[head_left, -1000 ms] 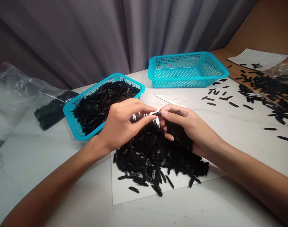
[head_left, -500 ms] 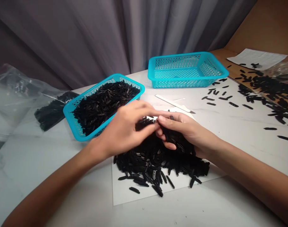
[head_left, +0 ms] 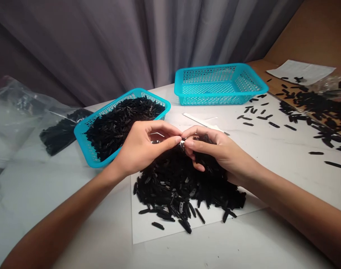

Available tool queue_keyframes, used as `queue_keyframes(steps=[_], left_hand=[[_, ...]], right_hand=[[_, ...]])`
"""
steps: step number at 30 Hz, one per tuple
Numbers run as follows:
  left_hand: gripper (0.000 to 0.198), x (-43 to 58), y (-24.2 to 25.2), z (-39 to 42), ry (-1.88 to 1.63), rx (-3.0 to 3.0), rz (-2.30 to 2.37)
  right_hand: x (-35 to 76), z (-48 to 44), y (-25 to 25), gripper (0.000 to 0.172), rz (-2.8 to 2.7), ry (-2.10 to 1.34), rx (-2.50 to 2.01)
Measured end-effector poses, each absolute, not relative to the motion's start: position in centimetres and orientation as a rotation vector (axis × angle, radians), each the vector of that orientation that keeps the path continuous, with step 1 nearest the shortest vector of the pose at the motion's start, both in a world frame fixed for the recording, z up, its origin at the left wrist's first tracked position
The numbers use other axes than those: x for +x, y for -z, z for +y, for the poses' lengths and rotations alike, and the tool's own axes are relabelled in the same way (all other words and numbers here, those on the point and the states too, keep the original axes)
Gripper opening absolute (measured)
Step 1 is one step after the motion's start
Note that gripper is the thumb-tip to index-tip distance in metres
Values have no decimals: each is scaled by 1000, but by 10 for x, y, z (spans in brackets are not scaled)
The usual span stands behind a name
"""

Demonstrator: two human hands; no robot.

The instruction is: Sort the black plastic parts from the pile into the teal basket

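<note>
My left hand [head_left: 142,147] and my right hand [head_left: 212,147] meet above a heap of small black plastic parts [head_left: 173,183]. Between their fingertips is a small black part [head_left: 182,145] with a bright metallic spot, partly hidden by the fingers. The heap lies on a white paper sheet [head_left: 148,228] and reaches under my right palm. Just behind my left hand, a teal plastic basket [head_left: 103,129] is heaped with similar black parts.
A second teal basket [head_left: 218,85] stands at the back. A white strip [head_left: 201,122] lies behind my hands. Loose black parts [head_left: 274,121] are scattered on the white table, with more on a wooden surface [head_left: 282,86] at right. A plastic bag [head_left: 62,130] holds black parts at left.
My left hand has drawn back from over the heap, and both hands' fingertips now meet on the small part. The view has tilted slightly.
</note>
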State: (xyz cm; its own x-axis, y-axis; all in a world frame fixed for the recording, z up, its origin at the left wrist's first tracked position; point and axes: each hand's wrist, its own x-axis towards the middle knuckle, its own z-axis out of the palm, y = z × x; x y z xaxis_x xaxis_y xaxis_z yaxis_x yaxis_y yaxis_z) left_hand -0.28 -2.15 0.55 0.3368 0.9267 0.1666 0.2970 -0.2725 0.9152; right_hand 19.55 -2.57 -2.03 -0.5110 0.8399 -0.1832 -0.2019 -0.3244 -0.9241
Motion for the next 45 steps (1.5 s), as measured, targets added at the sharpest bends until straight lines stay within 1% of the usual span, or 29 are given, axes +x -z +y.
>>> queue_keyframes(steps=[4, 13, 19, 28, 41, 45], left_hand=[[11, -3, -2, -21, -965, 1736, 1089], [13, -3, -1, -22, -984, 1855, 1150], [30, -1, 2, -27, -1039, 1876, 1166], [41, 0, 1, -29, -1008, 1765, 1147], [38, 1, 1, -30, -1028, 1754, 1091], [32, 2, 3, -29, -1036, 1731, 1073]], right_hand=[[195, -24, 23, 11, -1183, -1840, -941], [194, -25, 22, 20, -1148, -1811, -1024], [194, -25, 23, 25, -1222, -1631, -1073], [196, -27, 24, 24, -1372, -1477, -1072], [196, -27, 25, 26, -1485, -1411, -1059], [196, -28, 25, 26, -1491, -1406, -1064]])
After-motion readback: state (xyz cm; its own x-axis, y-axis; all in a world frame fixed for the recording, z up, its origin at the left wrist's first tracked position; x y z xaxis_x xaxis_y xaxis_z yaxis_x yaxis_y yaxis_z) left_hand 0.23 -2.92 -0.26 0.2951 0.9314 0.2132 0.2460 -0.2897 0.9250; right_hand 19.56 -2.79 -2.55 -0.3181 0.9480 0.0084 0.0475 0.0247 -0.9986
